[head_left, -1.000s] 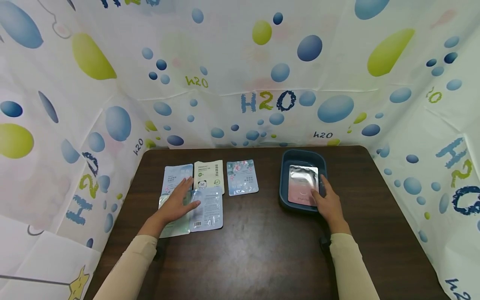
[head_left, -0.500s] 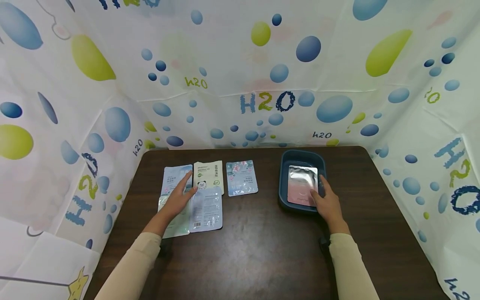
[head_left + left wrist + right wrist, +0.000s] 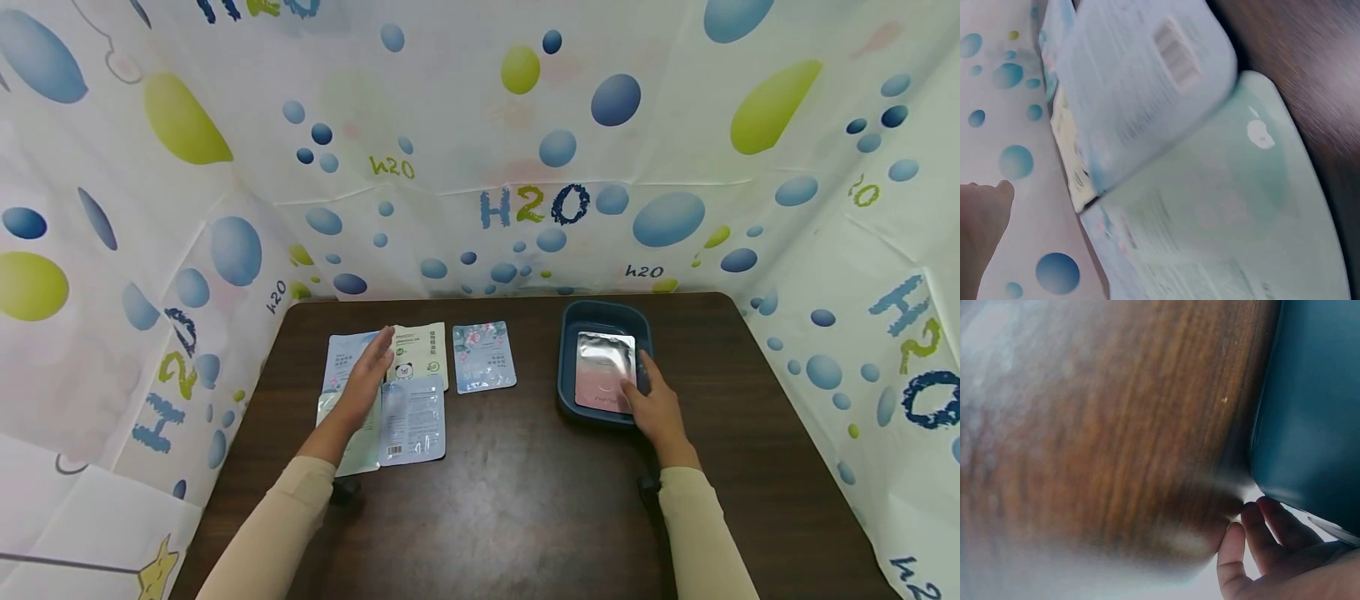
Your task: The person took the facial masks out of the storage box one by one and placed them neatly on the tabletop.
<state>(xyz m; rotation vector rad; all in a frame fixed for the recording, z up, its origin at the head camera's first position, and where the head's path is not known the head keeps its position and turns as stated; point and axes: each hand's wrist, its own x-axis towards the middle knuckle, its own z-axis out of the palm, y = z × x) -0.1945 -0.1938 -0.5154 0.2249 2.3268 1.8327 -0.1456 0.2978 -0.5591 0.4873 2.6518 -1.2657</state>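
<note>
My left hand (image 3: 366,377) is held over the sheet mask packets on the left, its fingers straight and turned edge-on, with nothing in it. Under and around it lie a light blue packet (image 3: 341,360), a cream packet (image 3: 423,350), a pale green packet (image 3: 1222,206) and a blue-grey packet with a barcode (image 3: 412,425). My right hand (image 3: 662,417) grips the right side of a dark blue tray (image 3: 606,312), thumb over the rim and fingers along the outside wall (image 3: 1316,412). A silver-and-pink packet (image 3: 603,371) lies inside the tray, near the thumb.
A flowered blue packet (image 3: 483,357) lies apart, between the group and the tray. The dark wooden table (image 3: 495,517) is bordered by a white curtain (image 3: 450,233) with blue and green spots at the back and both sides.
My left hand has shifted slightly right and rotated edge-on, its spread fingers coming together. The packets, the tray and my right hand stay in place.
</note>
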